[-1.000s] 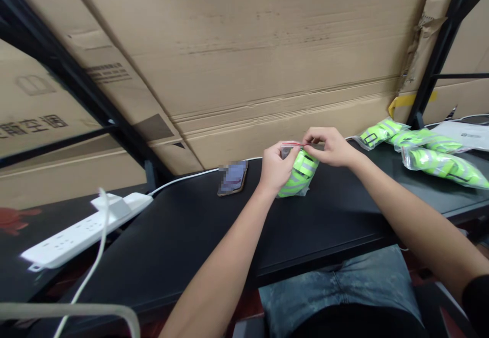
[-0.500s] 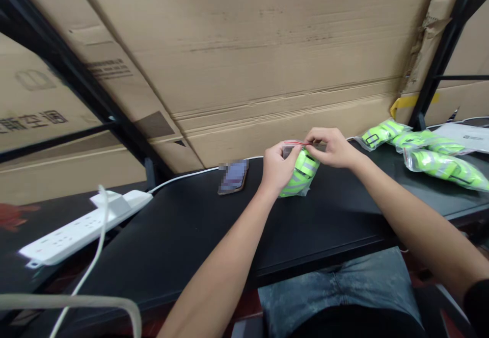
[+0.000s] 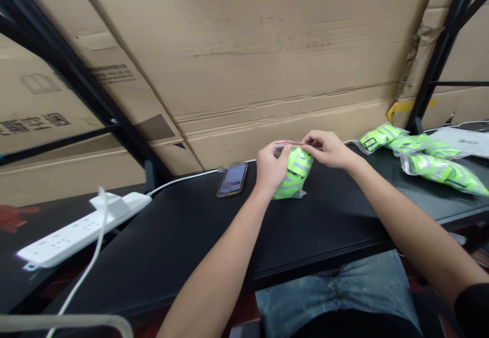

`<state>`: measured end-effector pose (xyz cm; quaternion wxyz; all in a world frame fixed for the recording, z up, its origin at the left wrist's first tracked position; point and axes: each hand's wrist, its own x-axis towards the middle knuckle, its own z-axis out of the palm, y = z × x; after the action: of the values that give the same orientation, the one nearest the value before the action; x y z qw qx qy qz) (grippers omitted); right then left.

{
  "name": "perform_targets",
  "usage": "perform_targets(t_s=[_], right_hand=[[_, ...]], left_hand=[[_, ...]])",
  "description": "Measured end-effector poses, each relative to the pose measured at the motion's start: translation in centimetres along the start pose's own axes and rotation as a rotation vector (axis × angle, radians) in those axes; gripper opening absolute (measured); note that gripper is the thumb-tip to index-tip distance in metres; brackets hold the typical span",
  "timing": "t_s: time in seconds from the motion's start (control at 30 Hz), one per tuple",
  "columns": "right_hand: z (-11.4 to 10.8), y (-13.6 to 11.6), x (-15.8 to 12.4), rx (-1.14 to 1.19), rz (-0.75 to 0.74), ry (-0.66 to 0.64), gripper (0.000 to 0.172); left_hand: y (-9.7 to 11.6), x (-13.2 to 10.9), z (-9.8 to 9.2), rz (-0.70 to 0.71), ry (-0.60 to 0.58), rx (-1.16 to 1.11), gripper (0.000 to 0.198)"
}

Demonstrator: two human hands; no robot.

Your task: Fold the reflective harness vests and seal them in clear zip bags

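- Two bare hands work on one clear plastic bag [image 3: 295,179] of neon-yellow reflective webbing, just right of the smartphone [image 3: 232,179], its bottom resting on the black table [image 3: 324,241].
- Left hand [image 3: 270,167]: grasping, fingers closed on the bag's upper left corner.
- Right hand [image 3: 328,149]: grasping, thumb and fingers pinching the bag's top edge.
- Red-lined strip [image 3: 290,144] runs along the top, between both hands; the grip sits close to it, and the edge looks fairly straight, good for working it evenly.
- Table takes the bag's weight, so the fingers stay free for the edge.
- Well right of the smartphone: more bagged reflective bundles [image 3: 441,171].
- Well left of the smartphone: white power strip [image 3: 82,231].
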<state>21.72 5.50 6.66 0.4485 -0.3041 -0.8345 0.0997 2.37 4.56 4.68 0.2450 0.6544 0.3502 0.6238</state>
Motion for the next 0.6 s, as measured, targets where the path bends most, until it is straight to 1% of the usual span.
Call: perform_targets(t_s=[0.07, 0.13, 0.2, 0.27, 0.33, 0.4, 0.5, 0.6], right_hand=[[-0.4, 0.4, 0.0, -0.013, 0.079, -0.041, 0.021], [-0.6, 0.6, 0.0, -0.038, 0.123, -0.068, 0.022], [-0.6, 0.6, 0.0, -0.063, 0.126, -0.057, 0.022], [-0.6, 0.6, 0.0, -0.043, 0.114, -0.008, 0.021], [-0.4, 0.8, -0.1, 0.054, 0.118, 0.053, 0.022], [0.0, 1.2, -0.2, 0.204, 0.154, 0.093, 0.025], [0.6, 2.0, -0.3, 0.436, 0.234, 0.114, 0.031], [1.0, 2.6, -0.2, 0.612, 0.256, 0.142, 0.037]], left_hand=[[-0.5, 0.5, -0.5, -0.025, 0.038, -0.021, 0.018], [-0.9, 0.8, -0.9, -0.037, 0.055, -0.036, 0.019], [-1.0, 1.0, -1.1, -0.038, 0.062, -0.051, 0.021], [-1.1, 1.0, -1.0, -0.046, 0.077, -0.074, 0.023], [-1.0, 0.9, -0.7, -0.080, 0.091, -0.114, 0.026], [-0.9, 0.7, -0.4, -0.145, 0.107, -0.175, 0.028], [-0.7, 0.6, 0.0, -0.263, 0.127, -0.294, 0.031], [-0.4, 0.6, 0.3, -0.335, 0.118, -0.403, 0.035]])
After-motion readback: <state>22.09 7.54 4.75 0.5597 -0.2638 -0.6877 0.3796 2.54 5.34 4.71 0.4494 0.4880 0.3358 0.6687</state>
